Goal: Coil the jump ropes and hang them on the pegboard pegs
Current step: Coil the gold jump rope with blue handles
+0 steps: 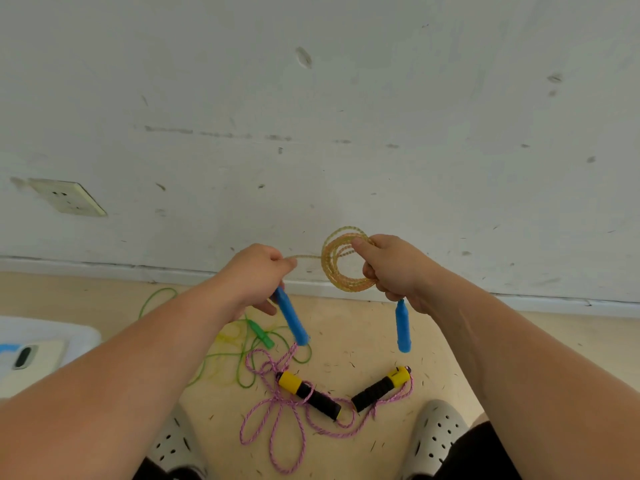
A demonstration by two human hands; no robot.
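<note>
At frame centre my right hand (391, 268) grips the amber coil (341, 284), with 1 blue handle (402, 327) hanging below it. My left hand (256, 271) pinches the loose strand (306, 257) and is curled round the other handle (291, 317). A pink rope (277, 420) and a green rope (239, 358) lie on the floor (450, 341), lower centre.

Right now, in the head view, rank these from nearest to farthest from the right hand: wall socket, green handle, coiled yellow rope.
1. Coiled yellow rope, gripped in the right hand.
2. Green handle, lying lower left.
3. Wall socket, far left.
</note>
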